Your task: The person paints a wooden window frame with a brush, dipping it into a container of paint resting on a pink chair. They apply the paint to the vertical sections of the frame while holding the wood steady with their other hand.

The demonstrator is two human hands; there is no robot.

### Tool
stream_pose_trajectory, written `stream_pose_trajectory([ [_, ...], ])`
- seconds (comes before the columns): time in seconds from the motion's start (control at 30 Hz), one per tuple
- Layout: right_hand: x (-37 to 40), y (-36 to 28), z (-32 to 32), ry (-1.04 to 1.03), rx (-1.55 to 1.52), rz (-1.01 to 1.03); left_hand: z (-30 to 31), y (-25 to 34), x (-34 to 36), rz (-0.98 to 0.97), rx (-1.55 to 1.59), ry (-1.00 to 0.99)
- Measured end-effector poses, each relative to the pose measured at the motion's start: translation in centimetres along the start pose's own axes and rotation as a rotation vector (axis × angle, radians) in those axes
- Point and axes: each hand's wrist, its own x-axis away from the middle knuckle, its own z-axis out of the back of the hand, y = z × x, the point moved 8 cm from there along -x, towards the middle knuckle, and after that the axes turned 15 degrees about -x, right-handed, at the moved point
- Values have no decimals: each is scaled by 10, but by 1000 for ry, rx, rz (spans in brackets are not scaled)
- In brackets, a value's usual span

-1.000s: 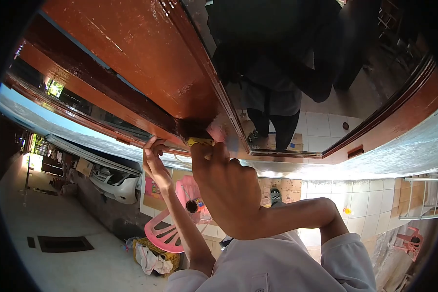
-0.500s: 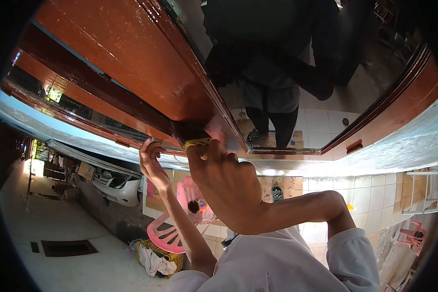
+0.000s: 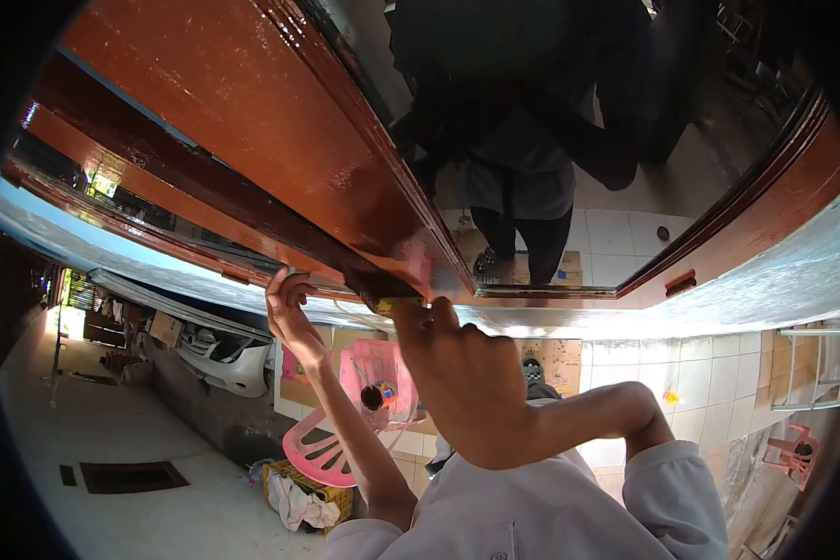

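Observation:
My right hand (image 3: 471,378) is closed around a paintbrush (image 3: 399,305) with a yellow band, and its dark bristles lie against the lower part of a glossy reddish-brown wooden window frame (image 3: 280,103). Beside the brush, the frame holds a dark glass pane (image 3: 532,121) that mirrors a person and floor tiles. To the left, my left hand (image 3: 294,313) is raised near the frame's lower edge, its fingers loosely bent and apart, holding nothing. Below my hands, an open tin (image 3: 375,397) with dark contents stands on a pink plastic chair (image 3: 313,448).
A pale blue wall (image 3: 140,243) runs beneath the frame. At the left is a white car (image 3: 224,359). Cloth lies on a yellow crate (image 3: 341,504) near the chair. White floor tiles (image 3: 700,383), a metal rack (image 3: 817,369) and another pink chair (image 3: 793,457) are at the right.
My right hand and the paintbrush have moved down and to the right along the frame. My left hand has barely moved.

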Motion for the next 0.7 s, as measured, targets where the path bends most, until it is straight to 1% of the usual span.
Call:
stream_pose_trajectory([
  [0.07,6,7,9,95,-72,-12,1,-1,0,3,5,7],
  [0.17,9,18,9,151,-276,-99,1,-3,1,10,7,3],
  [0.27,2,21,1,310,-458,17,-1,-1,0,16,7,8],
  [0.37,-5,23,-23,267,-563,20,-3,0,0,20,16,8],
  [0.47,-1,24,-32,250,-370,67,-1,0,1,18,14,12],
  [0.57,2,33,-44,236,-340,77,-1,3,0,2,23,12],
  [0.67,7,48,-50,115,-281,2,2,4,2,-10,17,14],
  [0.7,9,48,-41,130,-329,-5,3,5,2,-13,13,19],
])
